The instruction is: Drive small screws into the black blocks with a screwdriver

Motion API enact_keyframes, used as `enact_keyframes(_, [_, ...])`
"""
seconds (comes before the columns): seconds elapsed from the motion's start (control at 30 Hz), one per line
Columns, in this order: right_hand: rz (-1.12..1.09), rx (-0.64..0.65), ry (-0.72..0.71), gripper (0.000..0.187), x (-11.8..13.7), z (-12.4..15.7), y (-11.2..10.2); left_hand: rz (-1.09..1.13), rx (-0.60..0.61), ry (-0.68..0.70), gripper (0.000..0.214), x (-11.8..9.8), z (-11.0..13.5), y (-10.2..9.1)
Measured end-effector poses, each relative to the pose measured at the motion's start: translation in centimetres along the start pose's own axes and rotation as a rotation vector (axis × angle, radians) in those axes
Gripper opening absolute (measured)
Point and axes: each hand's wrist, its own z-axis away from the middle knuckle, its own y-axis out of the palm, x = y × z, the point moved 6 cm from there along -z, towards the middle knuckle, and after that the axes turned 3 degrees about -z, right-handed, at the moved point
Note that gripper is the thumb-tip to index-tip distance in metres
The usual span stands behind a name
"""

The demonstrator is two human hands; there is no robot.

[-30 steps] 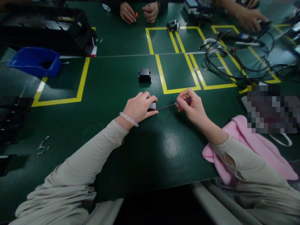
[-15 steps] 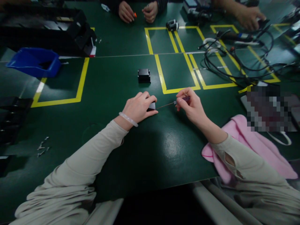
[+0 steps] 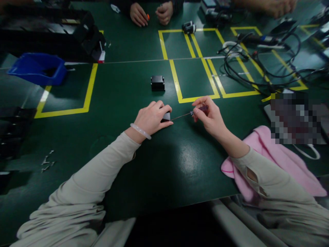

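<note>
Under the fingers of my left hand [image 3: 153,118] is a small black block [image 3: 166,117], pressed against the green table; most of it is hidden by the hand. My right hand [image 3: 208,115] is closed around the handle of a screwdriver [image 3: 199,110]. Its thin shaft runs leftward, and the tip meets the block's right side near my left thumb. Beyond my hands a similar black block [image 3: 157,83] with small bright metal bits at its sides rests on the table. Several loose screws [image 3: 47,161] lie to the left of my left forearm.
A blue bin [image 3: 38,68] and long black racks [image 3: 48,31] stand at the left. Black cables [image 3: 259,73] tangle at the right, above a pink cloth [image 3: 269,154]. Yellow tape [image 3: 199,100] marks the table. Across it are a co-worker's hands [image 3: 151,13] and another person's hand [image 3: 279,7].
My hands, the block and the screwdriver have hardly moved. At the far right, the other person's hand has lifted away from a dark object lying among the cables.
</note>
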Motion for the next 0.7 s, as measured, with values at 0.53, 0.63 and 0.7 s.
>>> enact_keyframes(0.53, [0.076, 0.037, -0.01, 0.025, 0.53, 0.21, 0.05, 0.021, 0.022, -0.005, 0.038, -0.02, -0.02, -0.07])
enact_keyframes(0.63, [0.099, 0.04, -0.01, 0.025, 0.45, 0.22, 0.09, 0.015, 0.022, -0.001, 0.039, 0.0, -0.01, -0.03])
enact_keyframes(0.7, [0.088, 0.035, -0.019, 0.02, 0.45, 0.23, 0.09, 0.01, 0.019, -0.001, 0.039, 0.03, 0.0, -0.01])
